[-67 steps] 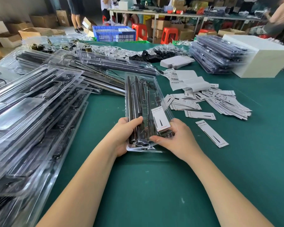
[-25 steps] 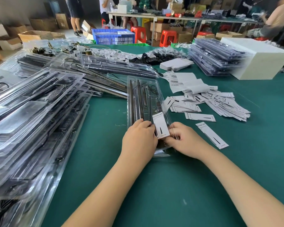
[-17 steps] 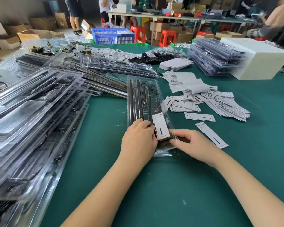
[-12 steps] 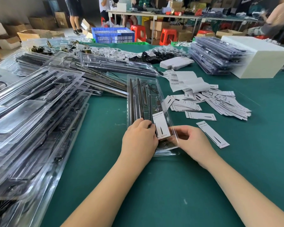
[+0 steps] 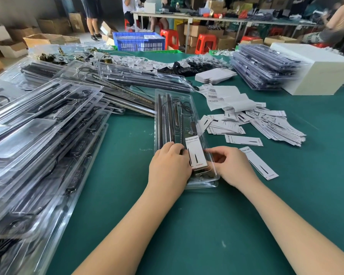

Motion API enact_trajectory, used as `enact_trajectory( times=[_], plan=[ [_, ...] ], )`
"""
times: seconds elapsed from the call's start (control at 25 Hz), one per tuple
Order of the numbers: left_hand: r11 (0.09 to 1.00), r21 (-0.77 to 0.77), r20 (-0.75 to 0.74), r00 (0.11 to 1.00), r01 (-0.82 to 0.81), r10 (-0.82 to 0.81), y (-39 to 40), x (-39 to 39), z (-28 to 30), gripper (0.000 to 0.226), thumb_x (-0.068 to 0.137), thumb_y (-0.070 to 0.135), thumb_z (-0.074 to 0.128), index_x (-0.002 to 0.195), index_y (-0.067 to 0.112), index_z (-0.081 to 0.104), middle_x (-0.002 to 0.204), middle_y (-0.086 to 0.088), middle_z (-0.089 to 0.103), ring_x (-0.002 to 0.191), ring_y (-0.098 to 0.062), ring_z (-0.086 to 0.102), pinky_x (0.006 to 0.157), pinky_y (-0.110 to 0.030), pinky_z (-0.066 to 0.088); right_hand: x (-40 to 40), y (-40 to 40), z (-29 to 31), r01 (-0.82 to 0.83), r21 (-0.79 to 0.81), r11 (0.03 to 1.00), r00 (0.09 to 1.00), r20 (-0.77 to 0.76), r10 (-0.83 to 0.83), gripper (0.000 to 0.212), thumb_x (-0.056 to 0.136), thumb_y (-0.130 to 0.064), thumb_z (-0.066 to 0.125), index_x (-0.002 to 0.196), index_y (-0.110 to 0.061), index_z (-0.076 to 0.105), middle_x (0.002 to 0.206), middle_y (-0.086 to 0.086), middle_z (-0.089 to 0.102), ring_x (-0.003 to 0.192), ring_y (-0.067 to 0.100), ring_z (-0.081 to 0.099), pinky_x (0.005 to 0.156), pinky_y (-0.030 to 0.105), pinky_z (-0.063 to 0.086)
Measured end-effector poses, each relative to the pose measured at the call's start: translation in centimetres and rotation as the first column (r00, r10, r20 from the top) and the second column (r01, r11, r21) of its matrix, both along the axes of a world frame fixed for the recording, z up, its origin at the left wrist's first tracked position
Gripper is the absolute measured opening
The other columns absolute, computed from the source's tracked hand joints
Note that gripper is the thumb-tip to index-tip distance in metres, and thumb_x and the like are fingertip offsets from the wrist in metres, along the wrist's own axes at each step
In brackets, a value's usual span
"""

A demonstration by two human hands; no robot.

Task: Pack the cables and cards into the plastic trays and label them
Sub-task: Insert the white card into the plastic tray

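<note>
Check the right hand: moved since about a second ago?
Yes. The right hand slid outward off the tray's top to its right edge, toward the loose card on the table; fingers now curl at that edge.

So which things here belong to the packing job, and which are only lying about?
Job:
- clear tray under both hands
- white card in it
- loose cards
- barcode labels
- left hand, right hand

Lying about:
- blue crate
- red stools
- white box

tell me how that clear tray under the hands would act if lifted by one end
The clear tray is long and thin-walled, so it would probably flex or sag. Its glossy plastic looks slippery. The card lying in it might slide if it tilts.
</note>
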State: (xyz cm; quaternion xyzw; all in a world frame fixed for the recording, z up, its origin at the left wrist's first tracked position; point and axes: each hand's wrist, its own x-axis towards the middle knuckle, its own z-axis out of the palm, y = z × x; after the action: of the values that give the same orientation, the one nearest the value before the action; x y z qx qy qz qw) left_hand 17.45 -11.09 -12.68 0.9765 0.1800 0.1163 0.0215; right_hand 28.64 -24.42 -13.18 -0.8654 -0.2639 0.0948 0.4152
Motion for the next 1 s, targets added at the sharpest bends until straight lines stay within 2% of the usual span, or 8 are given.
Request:
enact_trajectory(
  times=[0.2, 0.32, 0.4, 0.52, 0.6, 0.68, 0.8, 1.0],
  plan=[
    [1.0, -0.011, 0.007, 1.0, -0.001, 0.001, 0.2, -0.2, 0.0, 0.037, 0.098, 0.03, 0.036, 0.126, 0.026, 0.059, 0.136, 0.013, 0.047, 0.129, -0.01, 0.035, 0.094, -0.024, 0.034, 0.5, 0.7, 0.3, 0.021, 0.024, 0.999, 0.995, -0.095, -0.019, 0.026, 0.069, -0.033, 0.086, 0.092, -0.028, 0.076, 0.087, -0.007, 0.075, 0.084, 0.012, 0.068, 0.079, 0.028, 0.053],
    [1.0, 0.011, 0.005, 1.0, 0.021, -0.021, 0.2, 0.0, -0.1, 0.036, 0.098, 0.026, 0.036, 0.124, 0.024, 0.059, 0.135, 0.011, 0.048, 0.127, -0.012, 0.037, 0.096, -0.026, 0.034, 1.1, 0.1, 0.7, -0.131, 0.022, 0.991, 0.958, -0.255, 0.133, 0.02, 0.077, -0.031, 0.081, 0.095, -0.036, 0.075, 0.095, -0.014, 0.075, 0.095, 0.003, 0.068, 0.091, 0.025, 0.052],
    [0.999, -0.003, 0.04, 0.999, 0.036, -0.036, 0.0, -0.2, -0.2, 0.037, 0.098, 0.03, 0.034, 0.12, 0.022, 0.062, 0.131, 0.01, 0.05, 0.125, -0.013, 0.039, 0.097, -0.026, 0.033, 1.0, -0.1, 1.1, -0.156, 0.027, 0.987, 0.942, -0.296, 0.157, 0.017, 0.075, -0.029, 0.082, 0.083, -0.042, 0.074, 0.091, -0.018, 0.074, 0.087, -0.006, 0.066, 0.081, 0.01, 0.05],
    [0.999, -0.039, 0.061, 0.998, 0.03, -0.028, -0.4, -0.5, -0.5, 0.048, 0.097, 0.049, 0.031, 0.119, 0.019, 0.06, 0.127, 0.007, 0.052, 0.131, -0.018, 0.036, 0.106, -0.03, 0.03, 0.4, 0.5, 0.3, 0.037, 0.047, 0.998, 0.996, -0.086, -0.033, 0.015, 0.069, -0.031, 0.085, 0.066, -0.037, 0.071, 0.068, -0.021, 0.07, 0.067, -0.009, 0.063, 0.062, 0.007, 0.046],
    [0.999, -0.043, 0.052, 0.998, 0.023, -0.021, -0.6, -0.6, -0.9, 0.056, 0.095, 0.057, 0.031, 0.128, 0.019, 0.056, 0.135, 0.007, 0.048, 0.139, -0.019, 0.028, 0.114, -0.031, 0.021, 0.1, 0.3, -0.3, 0.036, 0.101, 0.994, 0.993, -0.116, -0.024, 0.008, 0.075, -0.026, 0.081, 0.076, -0.031, 0.075, 0.074, -0.016, 0.073, 0.074, -0.003, 0.067, 0.071, 0.014, 0.05],
    [0.998, -0.047, 0.076, 0.997, 0.031, -0.027, -0.5, -0.6, -1.0, 0.058, 0.094, 0.06, 0.034, 0.13, 0.019, 0.055, 0.138, 0.008, 0.047, 0.14, -0.018, 0.026, 0.115, -0.031, 0.019, 0.2, -0.5, -0.1, -0.041, 0.158, 0.987, 0.946, -0.311, 0.089, 0.015, 0.088, -0.015, 0.069, 0.1, -0.02, 0.076, 0.09, -0.007, 0.076, 0.088, 0.009, 0.07, 0.084, 0.024, 0.054],
    [0.997, -0.059, 0.099, 0.994, 0.052, -0.046, -0.3, -0.6, -1.0, 0.058, 0.092, 0.061, 0.038, 0.128, 0.019, 0.057, 0.137, 0.008, 0.049, 0.14, -0.018, 0.027, 0.113, -0.03, 0.02, 0.1, -1.0, 0.4, 0.09, 0.263, 0.961, 0.878, -0.477, 0.048, 0.022, 0.095, -0.017, 0.059, 0.116, -0.015, 0.067, 0.092, 0.003, 0.075, 0.083, 0.013, 0.07, 0.073, 0.026, 0.056],
    [0.996, -0.064, 0.079, 0.995, 0.059, -0.054, -0.1, -0.5, -0.8, 0.059, 0.09, 0.064, 0.039, 0.129, 0.023, 0.057, 0.14, 0.01, 0.046, 0.139, -0.015, 0.026, 0.114, -0.032, 0.017, 0.3, 2.0, 0.7, 0.154, -0.14, 0.978, 0.988, 0.043, -0.149, 0.025, 0.087, -0.043, 0.065, 0.085, -0.017, 0.067, 0.071, -0.003, 0.063, 0.074, 0.021, 0.06, 0.063, 0.03, 0.045]
  ],
)
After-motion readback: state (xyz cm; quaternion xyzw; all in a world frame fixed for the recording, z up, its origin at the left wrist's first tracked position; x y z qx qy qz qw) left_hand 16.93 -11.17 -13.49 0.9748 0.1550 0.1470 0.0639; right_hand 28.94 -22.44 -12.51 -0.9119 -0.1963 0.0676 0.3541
